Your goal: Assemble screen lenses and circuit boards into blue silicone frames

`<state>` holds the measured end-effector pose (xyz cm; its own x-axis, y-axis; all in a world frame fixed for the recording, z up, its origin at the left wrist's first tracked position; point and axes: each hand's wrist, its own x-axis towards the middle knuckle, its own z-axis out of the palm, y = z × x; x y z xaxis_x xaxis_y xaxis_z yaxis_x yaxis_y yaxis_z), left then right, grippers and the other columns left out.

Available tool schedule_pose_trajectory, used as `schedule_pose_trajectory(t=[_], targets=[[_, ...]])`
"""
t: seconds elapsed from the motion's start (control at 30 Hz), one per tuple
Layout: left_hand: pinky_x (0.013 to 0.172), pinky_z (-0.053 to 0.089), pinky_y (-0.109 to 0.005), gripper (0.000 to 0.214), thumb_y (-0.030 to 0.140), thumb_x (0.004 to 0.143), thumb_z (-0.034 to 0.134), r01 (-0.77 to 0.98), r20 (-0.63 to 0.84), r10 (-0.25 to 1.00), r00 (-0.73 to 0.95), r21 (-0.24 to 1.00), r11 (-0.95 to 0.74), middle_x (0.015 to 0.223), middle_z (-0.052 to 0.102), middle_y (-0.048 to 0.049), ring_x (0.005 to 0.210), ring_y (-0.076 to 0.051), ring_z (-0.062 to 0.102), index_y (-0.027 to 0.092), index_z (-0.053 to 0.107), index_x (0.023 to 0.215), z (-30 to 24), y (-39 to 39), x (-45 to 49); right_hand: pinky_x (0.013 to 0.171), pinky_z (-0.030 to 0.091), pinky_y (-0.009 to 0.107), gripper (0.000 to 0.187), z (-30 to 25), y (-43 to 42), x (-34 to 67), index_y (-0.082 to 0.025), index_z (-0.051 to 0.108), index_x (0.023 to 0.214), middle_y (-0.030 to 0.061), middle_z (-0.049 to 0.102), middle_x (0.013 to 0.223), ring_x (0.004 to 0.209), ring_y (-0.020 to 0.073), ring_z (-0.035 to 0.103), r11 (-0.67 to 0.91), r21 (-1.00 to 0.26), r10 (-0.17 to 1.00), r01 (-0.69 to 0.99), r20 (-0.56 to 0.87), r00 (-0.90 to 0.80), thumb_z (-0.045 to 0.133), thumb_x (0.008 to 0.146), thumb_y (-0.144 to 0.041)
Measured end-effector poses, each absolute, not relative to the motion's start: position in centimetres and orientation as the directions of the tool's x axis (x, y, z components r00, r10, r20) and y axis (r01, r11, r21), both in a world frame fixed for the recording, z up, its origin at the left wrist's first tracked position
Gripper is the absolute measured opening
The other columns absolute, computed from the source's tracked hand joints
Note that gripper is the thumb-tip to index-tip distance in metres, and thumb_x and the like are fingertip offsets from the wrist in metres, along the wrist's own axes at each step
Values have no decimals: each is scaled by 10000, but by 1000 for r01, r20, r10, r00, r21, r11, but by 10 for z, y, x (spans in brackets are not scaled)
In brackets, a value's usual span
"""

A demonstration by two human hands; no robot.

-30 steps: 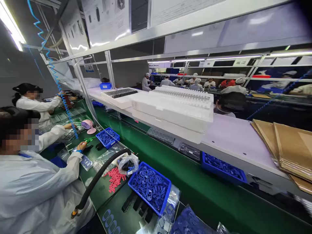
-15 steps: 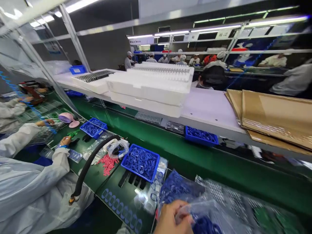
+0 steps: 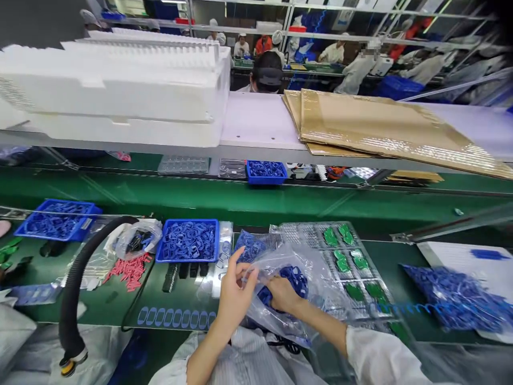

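My left hand [image 3: 235,291] pinches the edge of a clear plastic bag [image 3: 316,267] between thumb and fingers. Inside the bag lie several small blue plastic parts [image 3: 295,279]. My right hand [image 3: 282,294] reaches into the bag's mouth, its fingers curled among these parts and its fingertips hidden. Just behind my left hand is another bag of blue parts [image 3: 249,245]. A blue tray [image 3: 218,240] filled with similar blue parts stands to the left. Right of the bag lies a clear blister tray [image 3: 363,272] holding green pieces.
Oval blue-rimmed pieces [image 3: 176,317] lie in a row along the bench's front edge. Pink parts [image 3: 129,271] are heaped beside a black flexible hose [image 3: 74,289]. At the right rests a bag of blue parts [image 3: 457,299]. Cardboard sheets [image 3: 380,123] and white foam boxes [image 3: 120,96] occupy the shelf.
The view has swung to the right and down. Earlier one hand showed at the bag near the bottom edge; now both hands are visible, the right one inside the bag.
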<state>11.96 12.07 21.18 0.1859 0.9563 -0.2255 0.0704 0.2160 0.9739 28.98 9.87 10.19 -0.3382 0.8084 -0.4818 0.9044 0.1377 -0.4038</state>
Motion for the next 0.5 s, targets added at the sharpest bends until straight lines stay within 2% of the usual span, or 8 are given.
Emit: schedule_pose_trajectory(t=[0.27, 0.4, 0.5], targets=[[611, 485, -266, 503, 357, 839, 586, 43, -179, 972, 152, 984, 174, 828, 659, -9, 709, -156, 656, 219, 399, 1285, 212, 126, 116, 911, 451, 452, 301, 152, 89, 318, -152, 573, 1110, 80, 579, 1142, 1046, 230, 559, 65, -357, 814, 932, -521, -256, 634, 841, -270], [647, 486, -276, 478, 355, 847, 573, 37, -164, 981, 103, 986, 161, 856, 661, -20, 735, -156, 648, 214, 407, 1273, 207, 132, 114, 863, 460, 409, 344, 190, 92, 328, -145, 600, 1024, 100, 615, 1061, 991, 262, 585, 25, -381, 829, 924, -508, -232, 643, 687, -93], [650, 471, -274, 467, 341, 832, 592, 38, -159, 982, 104, 987, 156, 906, 678, -42, 770, -162, 641, 208, 443, 1254, 200, 133, 112, 764, 489, 316, 372, 233, 100, 326, -199, 622, 935, 54, 665, 971, 902, 254, 628, 39, -478, 802, 878, -509, -312, 607, 582, -84]])
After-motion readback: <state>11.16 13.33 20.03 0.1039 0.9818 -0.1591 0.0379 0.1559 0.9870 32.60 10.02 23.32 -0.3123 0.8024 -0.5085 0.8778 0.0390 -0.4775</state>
